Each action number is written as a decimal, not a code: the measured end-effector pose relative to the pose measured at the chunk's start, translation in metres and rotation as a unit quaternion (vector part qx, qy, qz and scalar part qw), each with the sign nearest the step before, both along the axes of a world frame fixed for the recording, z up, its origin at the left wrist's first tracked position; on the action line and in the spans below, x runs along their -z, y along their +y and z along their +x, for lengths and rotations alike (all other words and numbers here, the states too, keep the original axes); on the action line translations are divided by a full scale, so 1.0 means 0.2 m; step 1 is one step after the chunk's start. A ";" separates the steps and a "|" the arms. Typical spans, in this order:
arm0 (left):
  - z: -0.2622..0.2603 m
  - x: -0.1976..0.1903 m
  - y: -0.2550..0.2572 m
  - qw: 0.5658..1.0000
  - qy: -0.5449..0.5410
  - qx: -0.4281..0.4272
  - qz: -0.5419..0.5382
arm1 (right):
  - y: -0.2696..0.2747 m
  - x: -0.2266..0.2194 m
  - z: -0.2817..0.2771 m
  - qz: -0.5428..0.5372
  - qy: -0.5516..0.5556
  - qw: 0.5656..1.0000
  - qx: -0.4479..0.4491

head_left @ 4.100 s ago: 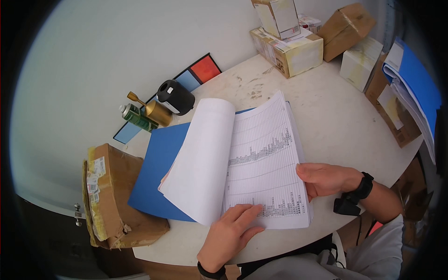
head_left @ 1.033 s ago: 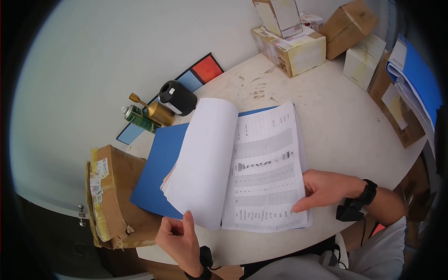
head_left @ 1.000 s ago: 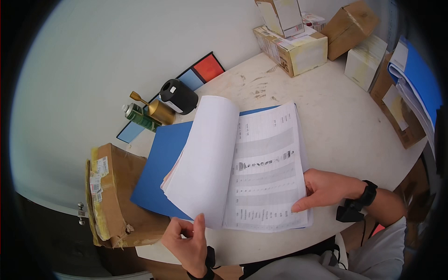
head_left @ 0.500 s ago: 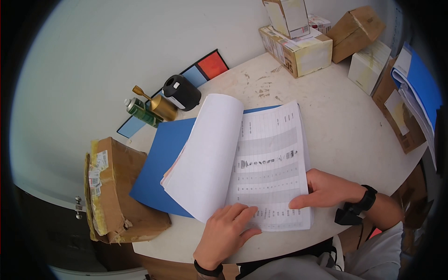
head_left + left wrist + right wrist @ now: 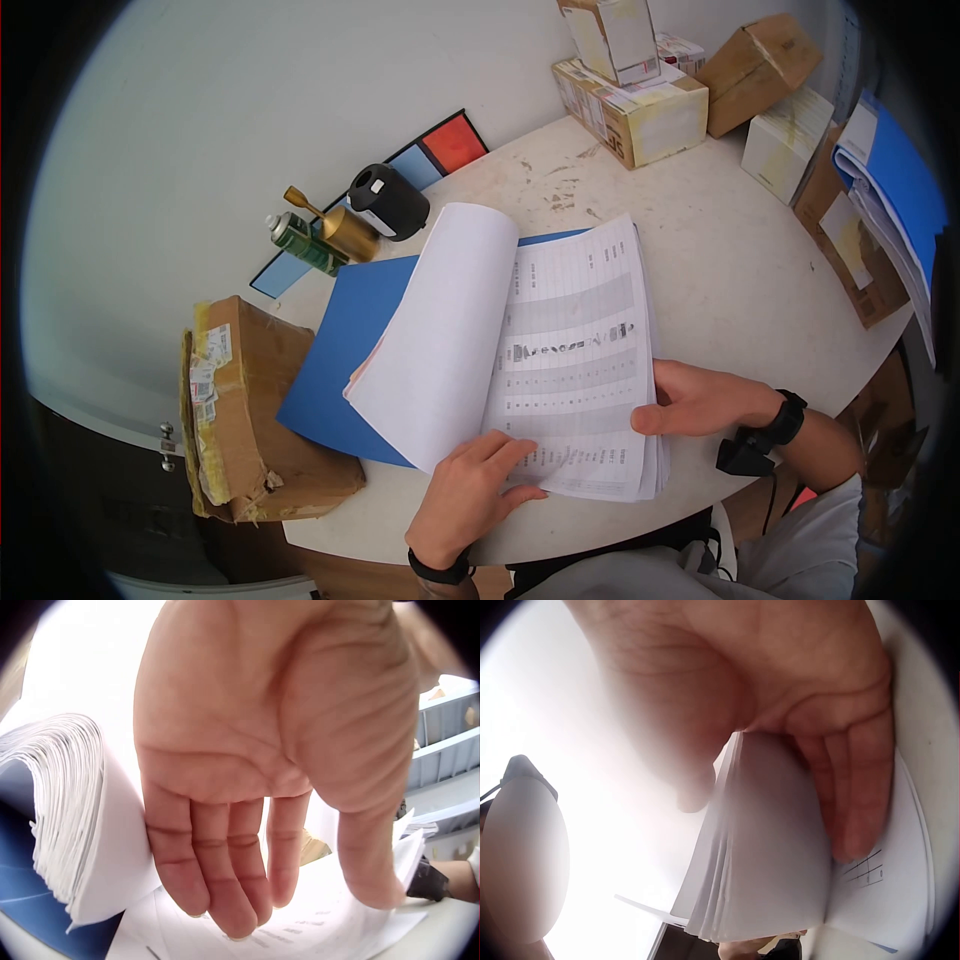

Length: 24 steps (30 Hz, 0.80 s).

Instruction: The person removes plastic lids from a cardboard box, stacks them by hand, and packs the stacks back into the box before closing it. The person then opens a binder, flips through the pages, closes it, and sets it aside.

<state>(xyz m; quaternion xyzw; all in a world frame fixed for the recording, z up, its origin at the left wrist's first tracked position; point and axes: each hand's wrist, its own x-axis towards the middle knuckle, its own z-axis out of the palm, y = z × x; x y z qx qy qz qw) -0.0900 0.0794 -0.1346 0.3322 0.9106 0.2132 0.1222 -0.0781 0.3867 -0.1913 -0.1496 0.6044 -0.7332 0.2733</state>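
Note:
A blue folder (image 5: 335, 350) lies on the table with a thick stack of sheets in it. Turned sheets (image 5: 440, 340) curl over to its left side, and a printed page (image 5: 570, 330) with grey bands faces up on the right. My left hand (image 5: 468, 500) rests with relaxed fingers on that page's lower left part; in the left wrist view the hand (image 5: 262, 750) has its fingers pointing down over the paper. At the right edge, my right hand (image 5: 705, 400) grips several sheets, thumb on top. The right wrist view shows sheets (image 5: 772, 840) between the thumb and fingers.
A worn carton (image 5: 285, 410) stands at the left. Behind the folder are a green can (image 5: 305, 243), a brass-coloured object (image 5: 350, 235) and a black cylinder (image 5: 390, 203). Boxes (image 5: 665, 120) stand at the back right, and another blue binder (image 5: 895, 180) is at the far right.
My left hand has come up from below the turned sheets onto the printed page, then slid slightly left. My right thumb has shifted a little right and up, and the sheets' lower right corners have fanned apart.

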 end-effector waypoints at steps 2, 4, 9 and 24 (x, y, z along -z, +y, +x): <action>0.00 0.00 -0.01 1.000 0.019 0.008 0.004 | 0.01 0.01 0.00 -0.003 -0.015 1.000 -0.007; 0.02 -0.01 -0.05 0.993 0.016 -0.078 0.083 | 0.04 0.03 0.00 0.009 -0.053 0.998 -0.030; 0.02 0.01 -0.28 0.864 0.129 -0.453 0.177 | 0.07 0.00 -0.02 0.016 -0.060 0.995 -0.079; 0.04 -0.02 0.01 0.996 0.085 0.029 -0.011 | 0.00 -0.03 0.00 0.073 -0.050 0.996 0.005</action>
